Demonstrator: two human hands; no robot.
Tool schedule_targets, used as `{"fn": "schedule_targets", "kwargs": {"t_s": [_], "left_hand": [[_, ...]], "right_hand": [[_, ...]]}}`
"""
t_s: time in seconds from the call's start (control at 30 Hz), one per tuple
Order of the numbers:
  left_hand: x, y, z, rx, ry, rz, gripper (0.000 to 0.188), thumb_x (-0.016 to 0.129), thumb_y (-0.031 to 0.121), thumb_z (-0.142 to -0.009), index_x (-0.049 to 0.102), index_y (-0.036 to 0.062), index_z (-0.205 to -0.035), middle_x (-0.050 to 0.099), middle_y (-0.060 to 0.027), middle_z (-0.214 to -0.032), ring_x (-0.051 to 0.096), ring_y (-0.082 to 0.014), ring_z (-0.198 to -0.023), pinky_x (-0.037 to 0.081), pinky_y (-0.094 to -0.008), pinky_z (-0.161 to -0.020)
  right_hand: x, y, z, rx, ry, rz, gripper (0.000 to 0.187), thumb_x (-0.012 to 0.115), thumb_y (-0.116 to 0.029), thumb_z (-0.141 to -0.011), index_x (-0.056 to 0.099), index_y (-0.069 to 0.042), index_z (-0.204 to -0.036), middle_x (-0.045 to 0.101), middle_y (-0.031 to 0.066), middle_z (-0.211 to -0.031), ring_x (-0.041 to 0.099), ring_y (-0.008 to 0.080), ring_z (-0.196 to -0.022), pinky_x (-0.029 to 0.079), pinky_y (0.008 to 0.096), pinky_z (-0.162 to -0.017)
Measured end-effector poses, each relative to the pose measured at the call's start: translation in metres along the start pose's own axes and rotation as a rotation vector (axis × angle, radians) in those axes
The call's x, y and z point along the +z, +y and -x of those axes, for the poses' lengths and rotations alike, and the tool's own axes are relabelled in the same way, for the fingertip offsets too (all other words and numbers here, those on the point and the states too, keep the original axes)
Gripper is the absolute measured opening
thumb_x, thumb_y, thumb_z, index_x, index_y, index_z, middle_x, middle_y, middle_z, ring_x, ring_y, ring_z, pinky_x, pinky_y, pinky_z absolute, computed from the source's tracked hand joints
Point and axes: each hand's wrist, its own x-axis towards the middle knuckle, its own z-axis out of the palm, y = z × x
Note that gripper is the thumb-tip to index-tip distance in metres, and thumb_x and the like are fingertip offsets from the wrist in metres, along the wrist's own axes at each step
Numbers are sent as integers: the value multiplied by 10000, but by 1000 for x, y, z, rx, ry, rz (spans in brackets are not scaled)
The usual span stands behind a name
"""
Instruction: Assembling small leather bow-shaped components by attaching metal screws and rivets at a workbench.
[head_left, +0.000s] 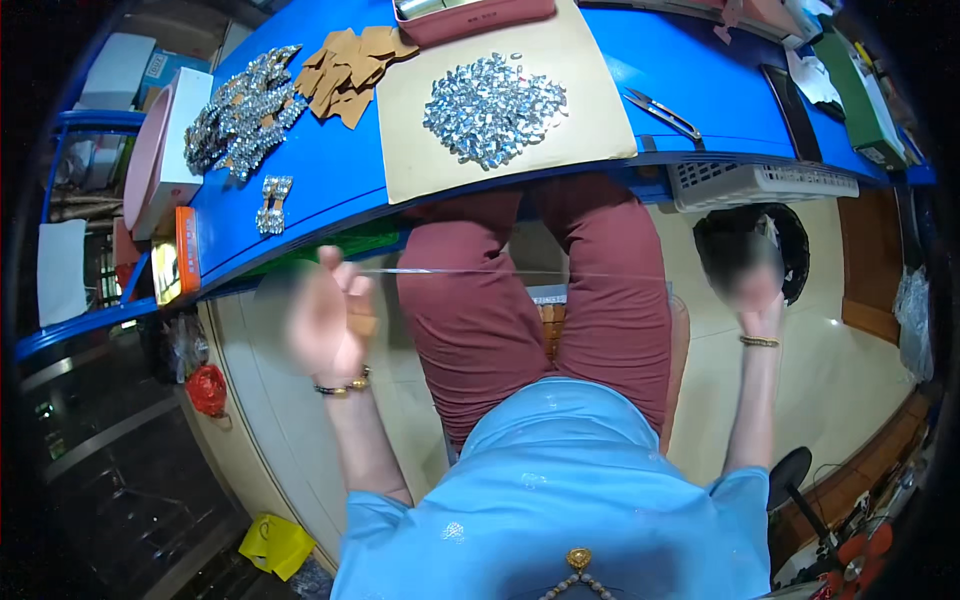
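Note:
My left hand (335, 325) is raised just off the table's front edge, its fingers partly curled and its outer side blurred. A small brown piece (363, 325) shows against its palm. From its fingertips a thin shiny thread (410, 270) runs taut across my lap toward the right, fading from sight before my right hand (758, 300). That hand is held out far to the right, in front of a black-lined bin, with its fingers smeared. On the table a beige board (600, 120) bears a heap of silvery beads (490, 110).
The blue table (335, 180) carries beaded silvery pieces (245, 115), brown cut pieces (350, 70), a pink box (470, 22) and thread snips (665, 115). Below its right part are a white basket (760, 185) and the bin (797, 250). A yellow bag (277, 546) lies at lower left.

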Motion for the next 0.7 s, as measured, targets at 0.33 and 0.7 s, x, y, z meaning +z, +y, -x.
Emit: {"fn": "schedule_targets", "kwargs": {"t_s": [0.33, 0.7], "left_hand": [[7, -90, 16, -388, 34, -432, 134, 528, 78, -870, 521, -2, -977, 597, -143, -875, 587, -174, -699, 494, -312, -651], [15, -134, 46, -640, -119, -519, 127, 537, 116, -873, 553, 12, -945, 624, -87, -825, 592, -140, -683, 492, -260, -644]], "right_hand": [[-50, -6, -8, -257, 120, 867, 163, 503, -185, -882, 543, -30, -915, 520, 16, -716, 473, 76, -532, 400, 200, -454], [146, 127, 125, -75, -819, 1118, 91, 569, -93, -844, 566, -3, -833, 580, 24, -624, 526, 38, -543, 407, 210, -488]]}}
